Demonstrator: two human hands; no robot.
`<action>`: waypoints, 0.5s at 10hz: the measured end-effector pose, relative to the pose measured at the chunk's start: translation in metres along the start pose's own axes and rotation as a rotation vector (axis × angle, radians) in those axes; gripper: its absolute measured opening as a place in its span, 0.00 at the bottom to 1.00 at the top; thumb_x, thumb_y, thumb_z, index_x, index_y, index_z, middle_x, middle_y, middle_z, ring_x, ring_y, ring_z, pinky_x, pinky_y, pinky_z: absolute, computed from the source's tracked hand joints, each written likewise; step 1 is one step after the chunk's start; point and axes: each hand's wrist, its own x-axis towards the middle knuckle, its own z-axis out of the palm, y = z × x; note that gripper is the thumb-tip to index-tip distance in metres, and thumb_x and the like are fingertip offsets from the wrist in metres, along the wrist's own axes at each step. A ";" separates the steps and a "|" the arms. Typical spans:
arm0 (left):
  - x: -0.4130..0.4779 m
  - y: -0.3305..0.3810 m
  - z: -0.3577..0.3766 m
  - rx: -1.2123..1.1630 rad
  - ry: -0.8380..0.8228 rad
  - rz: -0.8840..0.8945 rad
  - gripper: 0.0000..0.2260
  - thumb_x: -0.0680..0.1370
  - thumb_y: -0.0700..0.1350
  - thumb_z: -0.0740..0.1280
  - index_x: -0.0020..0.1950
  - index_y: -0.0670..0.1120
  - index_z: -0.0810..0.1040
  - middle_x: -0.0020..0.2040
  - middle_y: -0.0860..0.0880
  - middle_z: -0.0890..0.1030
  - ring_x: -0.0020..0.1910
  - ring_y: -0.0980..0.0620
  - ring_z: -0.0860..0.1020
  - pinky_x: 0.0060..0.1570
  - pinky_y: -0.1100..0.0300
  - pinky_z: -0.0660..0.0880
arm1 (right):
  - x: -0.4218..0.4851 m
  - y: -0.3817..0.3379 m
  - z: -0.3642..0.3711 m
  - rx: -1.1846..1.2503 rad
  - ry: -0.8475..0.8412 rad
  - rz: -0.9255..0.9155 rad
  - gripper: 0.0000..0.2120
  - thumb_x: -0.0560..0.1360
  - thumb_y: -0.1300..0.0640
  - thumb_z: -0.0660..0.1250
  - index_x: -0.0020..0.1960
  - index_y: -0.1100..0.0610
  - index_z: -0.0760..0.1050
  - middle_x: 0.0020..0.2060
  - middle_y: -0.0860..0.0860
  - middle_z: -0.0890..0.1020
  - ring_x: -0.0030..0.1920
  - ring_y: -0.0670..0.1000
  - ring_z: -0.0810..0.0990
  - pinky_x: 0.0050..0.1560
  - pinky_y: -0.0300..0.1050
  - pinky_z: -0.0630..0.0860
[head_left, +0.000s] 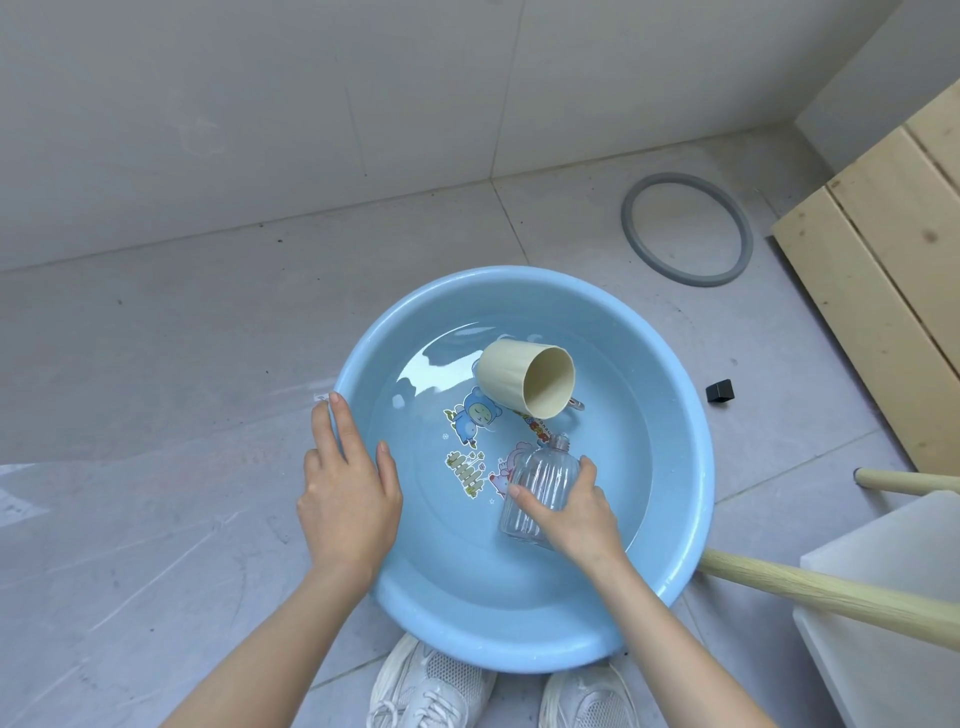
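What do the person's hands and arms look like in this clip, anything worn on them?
Both are bare. The left hand and right hand carry no gloves or rings, and the nails look short and unpainted. The left forearm and right forearm show no sleeve, watch or bracelet. Below, white mesh lace-up sneakers are worn.

Left grip (348, 499) flat, spread; right grip (576, 514) curled.

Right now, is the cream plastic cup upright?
No, the cream plastic cup lies on its side in the round blue plastic basin.
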 end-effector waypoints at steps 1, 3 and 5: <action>0.000 0.000 0.000 0.003 -0.002 -0.001 0.28 0.79 0.46 0.62 0.76 0.39 0.58 0.73 0.41 0.63 0.50 0.36 0.74 0.32 0.47 0.71 | 0.000 0.000 -0.001 -0.016 -0.006 0.006 0.50 0.66 0.31 0.67 0.75 0.56 0.50 0.66 0.59 0.70 0.65 0.60 0.71 0.60 0.49 0.68; 0.000 0.000 -0.001 0.006 -0.008 -0.007 0.28 0.79 0.46 0.61 0.76 0.39 0.57 0.73 0.41 0.63 0.51 0.36 0.73 0.33 0.46 0.71 | 0.001 0.000 -0.001 -0.014 -0.009 0.011 0.51 0.66 0.30 0.67 0.75 0.56 0.49 0.66 0.59 0.70 0.65 0.60 0.71 0.60 0.49 0.69; 0.000 0.001 -0.001 0.007 -0.011 -0.009 0.28 0.79 0.46 0.61 0.76 0.40 0.57 0.73 0.42 0.62 0.52 0.36 0.73 0.34 0.46 0.72 | 0.000 0.001 -0.002 0.010 0.003 0.001 0.51 0.66 0.30 0.67 0.75 0.56 0.49 0.66 0.59 0.70 0.66 0.60 0.70 0.61 0.49 0.68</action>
